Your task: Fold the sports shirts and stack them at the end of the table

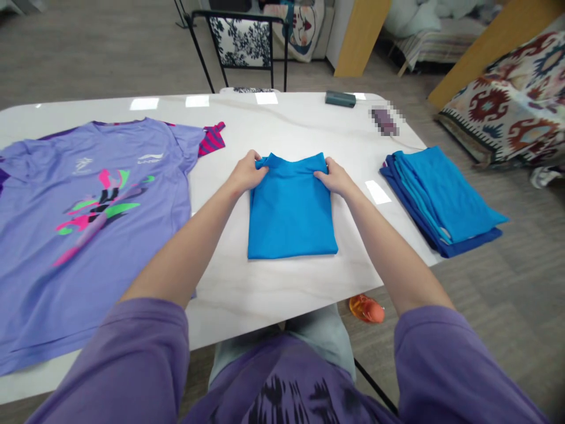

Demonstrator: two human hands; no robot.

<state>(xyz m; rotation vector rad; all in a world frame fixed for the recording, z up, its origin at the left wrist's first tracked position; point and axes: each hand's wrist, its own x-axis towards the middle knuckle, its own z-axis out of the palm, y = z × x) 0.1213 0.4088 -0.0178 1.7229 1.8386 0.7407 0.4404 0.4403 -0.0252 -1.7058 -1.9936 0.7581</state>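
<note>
A folded bright blue shirt (290, 212) lies on the white table (282, 123) straight in front of me. My left hand (248, 172) pinches its far left corner, fingers closed on the cloth. My right hand (336, 176) grips the far right corner the same way. Both forearms reach over the table's near edge.
A purple shirt with a pink and green print (83, 224) lies spread flat at the left. A stack of folded blue shirts (439, 200) sits at the right edge. A dark case (340, 98) rests at the far side. A black chair (241, 41) stands beyond. An orange shoe (366, 308) lies on the floor.
</note>
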